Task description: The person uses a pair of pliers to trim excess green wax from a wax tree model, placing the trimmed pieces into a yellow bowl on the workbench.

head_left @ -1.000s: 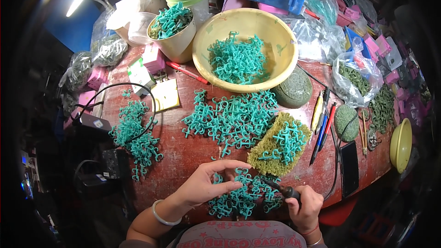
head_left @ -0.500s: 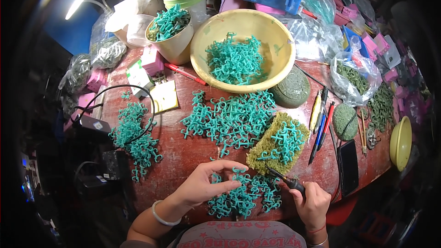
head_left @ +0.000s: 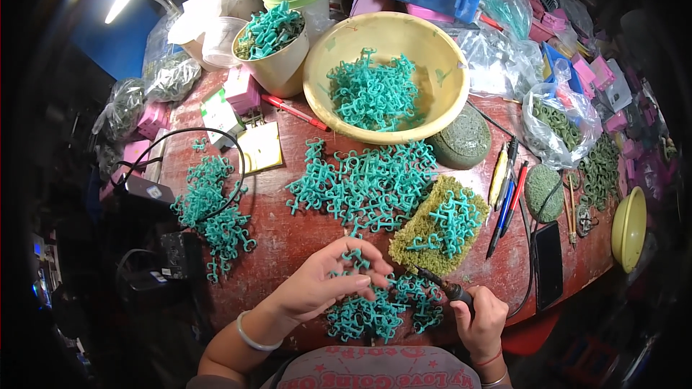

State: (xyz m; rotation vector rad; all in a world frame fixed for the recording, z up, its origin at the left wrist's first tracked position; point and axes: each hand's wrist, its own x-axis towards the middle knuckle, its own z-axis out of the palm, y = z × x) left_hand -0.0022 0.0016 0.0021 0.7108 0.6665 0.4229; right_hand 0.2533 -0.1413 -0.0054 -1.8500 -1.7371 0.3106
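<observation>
My left hand (head_left: 328, 284) hovers with curved, parted fingers over the near pile of small teal hooked pieces (head_left: 371, 317). Teal bits show inside the curve of its fingers; whether they lie on the table behind is hard to tell. My right hand (head_left: 481, 323) grips a black pen-shaped tool (head_left: 455, 291) with a thin dark tip, much like a soldering iron. That tip points left, beside the near edge of a mossy green-brown sponge block (head_left: 414, 241), which carries a cluster of teal pieces (head_left: 455, 223). A wider teal heap (head_left: 360, 184) spreads beyond my left hand.
A large cream basin (head_left: 313, 79) holds more teal pieces. Another teal pile (head_left: 216, 216) lies at left under a black cable (head_left: 241, 155). Pens (head_left: 508, 202), a round green stone-like block (head_left: 460, 140), a phone (head_left: 549, 266) and a yellow bowl (head_left: 628, 229) line the right side.
My left hand has drawn slightly left and its fingers have parted from the teal piece near their tips. The tool in my right hand has shifted slightly left and down.
</observation>
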